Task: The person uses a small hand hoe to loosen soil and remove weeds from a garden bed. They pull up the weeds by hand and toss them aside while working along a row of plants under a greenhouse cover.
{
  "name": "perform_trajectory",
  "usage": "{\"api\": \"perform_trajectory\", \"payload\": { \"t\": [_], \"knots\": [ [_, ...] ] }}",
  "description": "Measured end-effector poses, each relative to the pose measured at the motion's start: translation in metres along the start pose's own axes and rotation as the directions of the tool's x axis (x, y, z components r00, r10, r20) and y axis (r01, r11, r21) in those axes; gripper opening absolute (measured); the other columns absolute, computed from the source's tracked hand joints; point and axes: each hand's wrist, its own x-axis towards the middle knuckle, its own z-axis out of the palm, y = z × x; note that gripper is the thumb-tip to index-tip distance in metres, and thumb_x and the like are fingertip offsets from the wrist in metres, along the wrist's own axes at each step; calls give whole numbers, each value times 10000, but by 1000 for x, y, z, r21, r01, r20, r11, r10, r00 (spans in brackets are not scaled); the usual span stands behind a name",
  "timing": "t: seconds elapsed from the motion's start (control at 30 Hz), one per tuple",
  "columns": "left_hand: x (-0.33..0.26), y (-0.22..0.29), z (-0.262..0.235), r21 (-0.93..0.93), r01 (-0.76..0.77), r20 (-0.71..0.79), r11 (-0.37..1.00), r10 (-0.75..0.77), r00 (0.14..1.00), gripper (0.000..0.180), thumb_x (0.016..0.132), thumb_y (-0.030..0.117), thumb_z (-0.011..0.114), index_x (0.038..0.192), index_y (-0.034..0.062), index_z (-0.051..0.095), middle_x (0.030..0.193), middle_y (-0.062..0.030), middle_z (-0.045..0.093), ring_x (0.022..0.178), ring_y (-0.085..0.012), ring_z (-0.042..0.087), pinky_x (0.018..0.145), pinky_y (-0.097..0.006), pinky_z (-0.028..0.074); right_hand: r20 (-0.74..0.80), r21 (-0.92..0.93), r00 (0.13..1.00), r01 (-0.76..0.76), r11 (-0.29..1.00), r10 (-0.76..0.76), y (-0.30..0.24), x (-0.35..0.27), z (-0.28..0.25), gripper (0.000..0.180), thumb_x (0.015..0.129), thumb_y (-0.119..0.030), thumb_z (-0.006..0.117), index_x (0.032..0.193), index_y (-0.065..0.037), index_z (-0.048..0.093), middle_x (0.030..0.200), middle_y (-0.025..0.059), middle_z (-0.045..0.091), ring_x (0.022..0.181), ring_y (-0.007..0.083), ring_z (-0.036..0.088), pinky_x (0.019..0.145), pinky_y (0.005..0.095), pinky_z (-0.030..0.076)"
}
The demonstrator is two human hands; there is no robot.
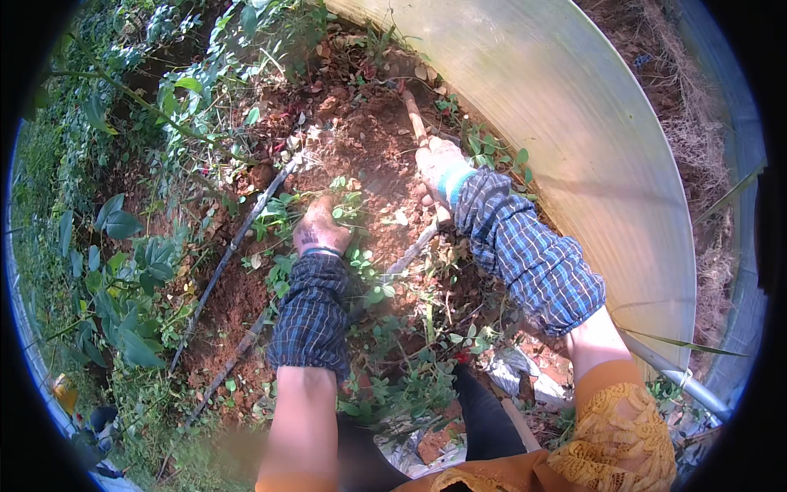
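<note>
My right hand (441, 168), in a pale glove with a turquoise cuff, is wrapped round the wooden handle (416, 119) of a hand tool. The handle points away toward the loose red soil (361, 139), and its far end is too small and dirt-covered to make out. To the left, my soil-stained left hand (322, 230) is low over the ground, its fingers curled among green weeds (348, 201) whose leaves stick out on both sides. Blue checked sleeve covers wrap both forearms.
A large translucent plastic sheet (566, 90) curves along the right. Dark hoses (234, 246) cross the soil on the left, and a grey pipe (676, 373) lies at lower right. Leafy plants (131, 328) grow thick at left. White crumpled plastic (525, 373) lies near my legs.
</note>
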Motion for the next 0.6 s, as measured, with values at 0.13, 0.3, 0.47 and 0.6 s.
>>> {"api": "perform_trajectory", "payload": {
  "t": [0.13,0.3,0.47,0.6],
  "knots": [
    [-1,-9,7,-16,-33,-50,999,32,998,411,676,104,670,1082,156,629,1076,-97,647,992,-282,626,854,-380,508,28,-722,832,401,564,-555,-18,9,-28,473,919,-349,457,1276,-39,484,1182,213,583,1105,351,565,981,408,421],
    [0,-13,9,-20,-67,-122,998,64,990,452,640,152,724,1082,178,633,1058,-84,651,982,-270,632,853,-367,506,-101,-488,934,254,835,-343,-106,95,-31,576,877,-329,526,1389,-95,406,1325,195,508,1222,319,496,1013,379,406],
    [3,-18,12,-94,-108,-136,990,94,986,354,630,80,667,981,103,631,969,-102,643,914,-300,632,802,-371,521,-162,-650,865,268,711,-475,-114,176,-15,666,867,-433,538,1428,-121,359,1387,173,462,1284,315,438,1091,351,334],
    [3,-23,15,-105,-141,-178,984,121,977,379,632,65,673,1008,90,625,973,-111,638,892,-313,636,774,-379,527,163,-985,768,159,-63,-619,-114,184,-17,536,894,-428,535,1337,-128,499,1333,148,523,1225,308,499,1061,351,374]
  ]
}}
